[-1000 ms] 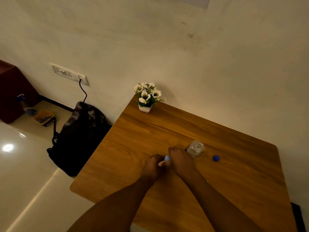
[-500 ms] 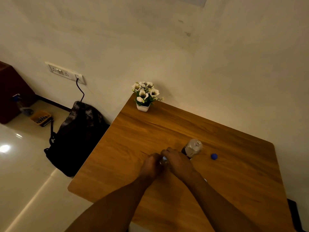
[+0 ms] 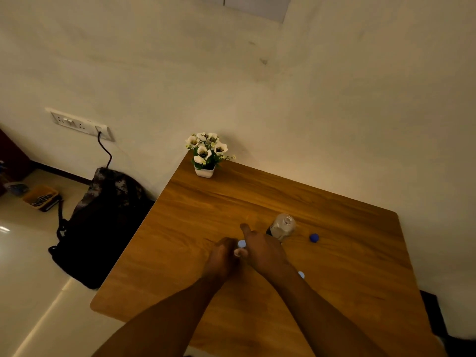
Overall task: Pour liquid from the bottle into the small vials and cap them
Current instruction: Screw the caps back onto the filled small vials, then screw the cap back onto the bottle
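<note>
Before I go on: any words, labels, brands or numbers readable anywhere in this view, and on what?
None can be read.
Bottle: clear, cap off, no label legible from above.
Blue cap: plain, no marking visible.
Small vial cap between the left hand and right hand: too small to tell.
Wall socket panel: no readable print.
Flower pot: plain white.
Yellow tray on the floor: contents too blurred to read.

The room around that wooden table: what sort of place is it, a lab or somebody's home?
Most likely a home or a plain rented room, not a lab. A small white pot of white artificial flowers decorates the brown wooden table, a dark camouflage-patterned backpack slumps on the tiled floor, and a white wall switch-and-socket panel has a cord plugged in.
</note>
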